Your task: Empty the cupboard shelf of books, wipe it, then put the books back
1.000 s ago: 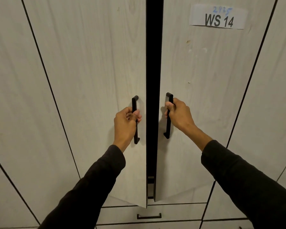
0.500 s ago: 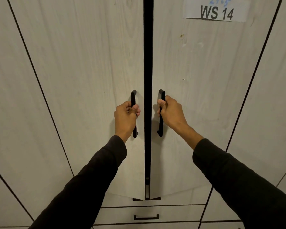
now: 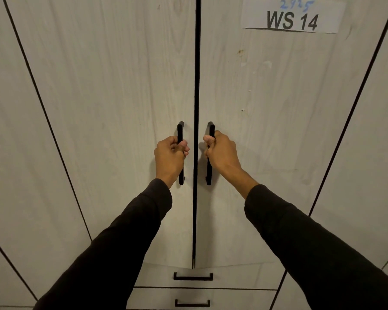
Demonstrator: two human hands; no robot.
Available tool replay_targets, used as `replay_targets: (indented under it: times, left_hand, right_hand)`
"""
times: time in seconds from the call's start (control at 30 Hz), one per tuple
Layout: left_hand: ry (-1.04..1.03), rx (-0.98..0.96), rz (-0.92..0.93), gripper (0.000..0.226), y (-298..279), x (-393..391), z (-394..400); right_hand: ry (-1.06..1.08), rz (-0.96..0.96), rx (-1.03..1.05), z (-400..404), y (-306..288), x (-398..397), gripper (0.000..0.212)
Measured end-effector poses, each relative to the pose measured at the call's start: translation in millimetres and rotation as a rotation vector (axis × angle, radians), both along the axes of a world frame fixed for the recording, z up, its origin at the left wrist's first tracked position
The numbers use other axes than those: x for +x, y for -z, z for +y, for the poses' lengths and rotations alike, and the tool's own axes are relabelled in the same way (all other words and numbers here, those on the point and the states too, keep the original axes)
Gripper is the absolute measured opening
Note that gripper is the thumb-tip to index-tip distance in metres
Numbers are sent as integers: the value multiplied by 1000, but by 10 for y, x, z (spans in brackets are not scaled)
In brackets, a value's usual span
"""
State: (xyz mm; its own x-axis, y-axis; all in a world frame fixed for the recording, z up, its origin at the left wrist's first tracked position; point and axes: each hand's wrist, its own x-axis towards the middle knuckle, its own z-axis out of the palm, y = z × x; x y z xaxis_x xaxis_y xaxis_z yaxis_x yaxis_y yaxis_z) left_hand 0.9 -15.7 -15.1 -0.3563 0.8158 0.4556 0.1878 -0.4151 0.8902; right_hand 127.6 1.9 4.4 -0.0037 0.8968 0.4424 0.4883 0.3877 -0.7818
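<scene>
I saw two tall cupboard doors, side by side, right in front of me. The left door [image 3: 112,108] and the right door [image 3: 267,130] were pale, with a soft wood-grain look, and only a thin dark gap [image 3: 196,86] ran between them. I could not see the shelf or any books, because both doors hid them.

There were two black bar handles, thin and straight, one on each door, standing upright near the gap. My left hand [image 3: 169,156] was curled around the left handle [image 3: 180,130], with the thumb on the front of the bar. My right hand [image 3: 222,151] was wrapped around the right handle [image 3: 211,128] the same way. Each hand covered the middle of its bar, so I only saw the tops and bottoms. Both arms wore dark sleeves [image 3: 126,242].

On the right door, near the top, was one white paper label [image 3: 291,15] that read "WS 14" in big black print. Some blue writing above it was too faint for me to read well. A few small marks spotted that door.

Below the doors were two drawers [image 3: 233,278], each with one flat black pull [image 3: 193,277]. The lower drawer was cut off at the bottom. More pale panels [image 3: 14,153] stood on both sides, split by thin dark lines.
</scene>
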Motion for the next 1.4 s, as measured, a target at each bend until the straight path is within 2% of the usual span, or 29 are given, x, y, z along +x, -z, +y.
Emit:
replay_targets:
  times: [0.13,0.5,0.73,0.87,0.93,1.13,1.27,1.4]
  left_hand:
    - [3,5,-1,12,8,-7,110]
    - [15,39,21,16,25,-39,409]
    - [-15,94,57,13,90,-45,502]
    - [-19,92,66,11,73,-44,479]
    - [-18,86,70,12,61,-45,464]
    - [-16,56,73,13,21,-44,433]
    - [-8,-15,138,15,-39,-86,425]
    - [-81,-143,382,20,-125,-162,341]
  right_hand:
    - [-13,-4,1,109,6,-20,8]
    - [17,-22,19,340,-14,-97,33]
    - [46,-24,35,466,54,-132,5]
    - [47,-18,25,489,63,-141,11]
    - [45,-13,12,496,67,-150,3]
    - [77,-43,-5,467,35,-160,11]
    - [120,-100,-28,383,-53,-159,10]
    - [169,-253,-65,317,-106,-112,23]
